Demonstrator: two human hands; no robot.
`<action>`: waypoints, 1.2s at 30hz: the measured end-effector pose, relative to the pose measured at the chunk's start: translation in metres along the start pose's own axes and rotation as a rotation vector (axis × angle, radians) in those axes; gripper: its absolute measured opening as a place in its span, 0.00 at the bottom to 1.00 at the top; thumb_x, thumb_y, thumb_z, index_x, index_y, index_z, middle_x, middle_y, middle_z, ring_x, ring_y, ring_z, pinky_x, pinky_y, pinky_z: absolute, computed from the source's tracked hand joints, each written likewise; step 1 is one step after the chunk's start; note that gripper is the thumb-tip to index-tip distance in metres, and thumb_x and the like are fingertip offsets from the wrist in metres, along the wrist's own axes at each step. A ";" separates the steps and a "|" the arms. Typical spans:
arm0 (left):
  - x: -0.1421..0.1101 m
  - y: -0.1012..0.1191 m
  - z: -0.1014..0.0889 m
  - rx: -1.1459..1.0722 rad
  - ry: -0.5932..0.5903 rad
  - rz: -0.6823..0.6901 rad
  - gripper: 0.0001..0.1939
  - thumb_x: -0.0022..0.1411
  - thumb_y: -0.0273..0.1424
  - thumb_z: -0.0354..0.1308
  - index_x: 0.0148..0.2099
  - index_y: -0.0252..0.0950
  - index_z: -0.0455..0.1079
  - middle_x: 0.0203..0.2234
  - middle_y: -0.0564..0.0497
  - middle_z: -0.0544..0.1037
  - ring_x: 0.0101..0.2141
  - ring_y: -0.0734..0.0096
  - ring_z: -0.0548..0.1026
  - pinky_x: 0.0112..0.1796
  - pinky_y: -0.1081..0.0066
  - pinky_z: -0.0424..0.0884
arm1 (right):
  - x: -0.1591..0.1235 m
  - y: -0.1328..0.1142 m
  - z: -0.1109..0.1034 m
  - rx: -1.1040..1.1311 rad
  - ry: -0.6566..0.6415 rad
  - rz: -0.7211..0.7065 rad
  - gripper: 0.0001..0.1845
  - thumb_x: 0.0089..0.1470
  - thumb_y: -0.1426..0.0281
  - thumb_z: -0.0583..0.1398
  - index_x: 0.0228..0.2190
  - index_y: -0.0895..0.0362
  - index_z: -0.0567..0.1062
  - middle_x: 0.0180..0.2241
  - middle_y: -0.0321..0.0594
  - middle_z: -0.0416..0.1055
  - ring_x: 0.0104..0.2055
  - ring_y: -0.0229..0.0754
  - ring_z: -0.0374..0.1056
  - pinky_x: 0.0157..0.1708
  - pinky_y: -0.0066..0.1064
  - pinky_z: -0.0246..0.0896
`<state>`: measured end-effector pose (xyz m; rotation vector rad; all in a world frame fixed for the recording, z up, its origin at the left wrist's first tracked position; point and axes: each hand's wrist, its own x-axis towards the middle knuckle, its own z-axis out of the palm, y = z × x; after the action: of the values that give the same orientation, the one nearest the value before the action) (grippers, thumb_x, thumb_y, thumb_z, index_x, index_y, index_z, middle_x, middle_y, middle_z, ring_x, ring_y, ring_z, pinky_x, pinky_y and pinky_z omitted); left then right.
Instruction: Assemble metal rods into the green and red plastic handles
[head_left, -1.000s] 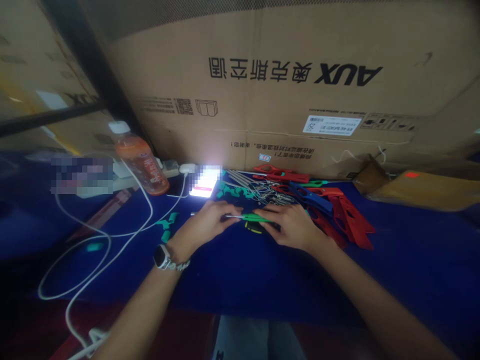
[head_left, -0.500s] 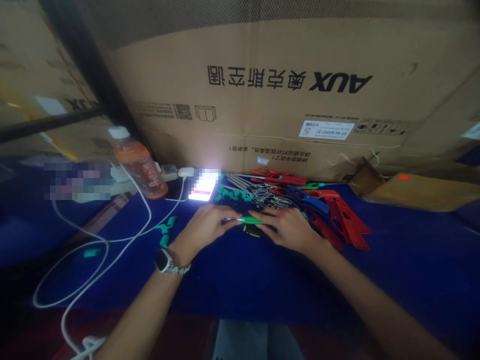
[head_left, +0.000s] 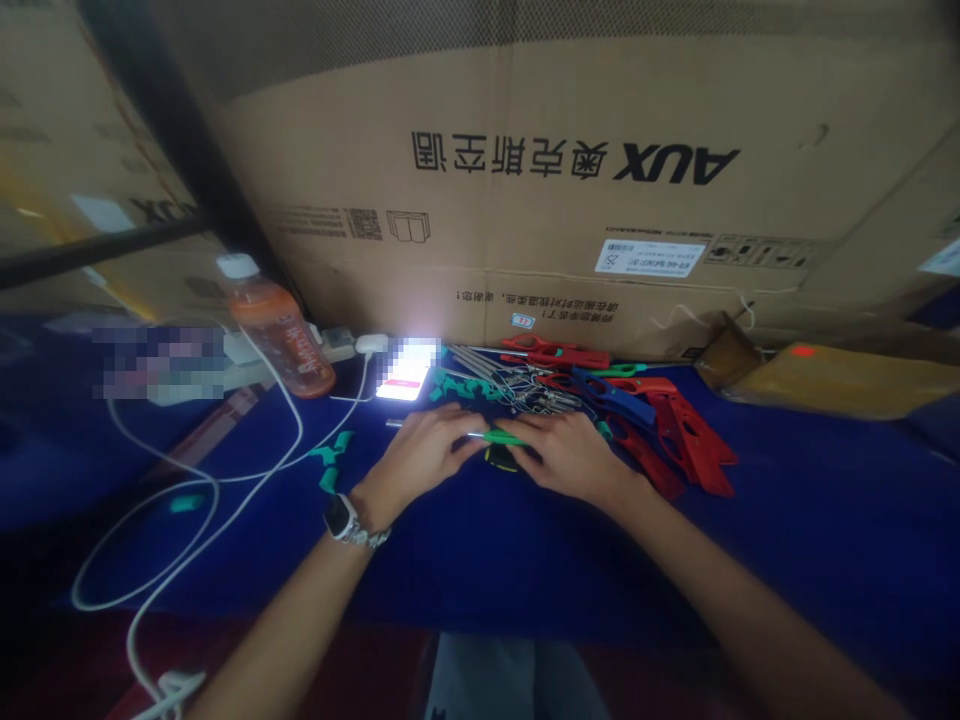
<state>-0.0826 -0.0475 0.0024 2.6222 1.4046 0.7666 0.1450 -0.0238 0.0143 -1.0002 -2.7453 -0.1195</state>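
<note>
A slim green piece [head_left: 504, 437] with a metal tube [head_left: 394, 424] lies level between my two hands, looking like a long-necked lighter. My left hand [head_left: 427, 450] is closed round the tube, whose tip sticks out to the left. My right hand [head_left: 574, 452] pinches the green end; its fingers hide much of that part. Just below the green piece sits a small black and yellow object [head_left: 501, 459], partly covered. Beyond the hands lie thin metal rods and wired parts [head_left: 544, 390], with small teal plastic pieces [head_left: 469, 388] beside them.
Red lighter-like shells [head_left: 694, 440] and a blue one [head_left: 615, 397] are heaped at the right. A lit phone [head_left: 405, 375], an orange drink bottle [head_left: 281, 340] and a looping white cable [head_left: 214, 490] occupy the left. A large cardboard box [head_left: 525, 200] walls off the back.
My left hand has shifted slightly right, and the tube's tip now shows past its left side. My right hand has moved slightly left. Both keep their hold.
</note>
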 end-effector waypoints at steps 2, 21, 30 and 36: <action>0.000 0.001 0.000 -0.002 0.005 0.012 0.07 0.68 0.34 0.57 0.42 0.39 0.75 0.32 0.50 0.78 0.32 0.67 0.76 0.31 0.71 0.65 | 0.001 -0.001 0.000 0.007 -0.002 -0.006 0.21 0.65 0.63 0.54 0.57 0.51 0.71 0.44 0.42 0.80 0.41 0.45 0.75 0.34 0.32 0.57; -0.007 -0.010 -0.004 -0.209 0.025 -0.108 0.05 0.66 0.33 0.60 0.42 0.41 0.75 0.35 0.52 0.81 0.33 0.70 0.77 0.35 0.71 0.71 | 0.008 -0.002 -0.002 -0.075 -0.024 -0.041 0.19 0.70 0.58 0.48 0.52 0.50 0.73 0.41 0.40 0.80 0.40 0.44 0.75 0.33 0.31 0.56; -0.003 -0.013 0.002 -0.419 0.023 -0.091 0.06 0.66 0.33 0.60 0.39 0.38 0.76 0.33 0.50 0.81 0.33 0.69 0.78 0.36 0.69 0.72 | 0.006 0.002 0.002 -0.076 0.008 -0.048 0.22 0.69 0.59 0.51 0.59 0.49 0.70 0.40 0.41 0.81 0.38 0.44 0.76 0.33 0.32 0.59; -0.005 -0.008 -0.003 -0.333 -0.003 -0.134 0.07 0.66 0.35 0.60 0.41 0.40 0.77 0.35 0.51 0.82 0.33 0.69 0.78 0.36 0.69 0.71 | 0.004 0.004 0.004 -0.060 0.015 -0.057 0.24 0.69 0.58 0.51 0.62 0.50 0.67 0.41 0.43 0.80 0.41 0.44 0.75 0.37 0.32 0.60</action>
<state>-0.0924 -0.0471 0.0005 2.2548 1.3052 0.8914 0.1433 -0.0175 0.0111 -0.9316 -2.7723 -0.2195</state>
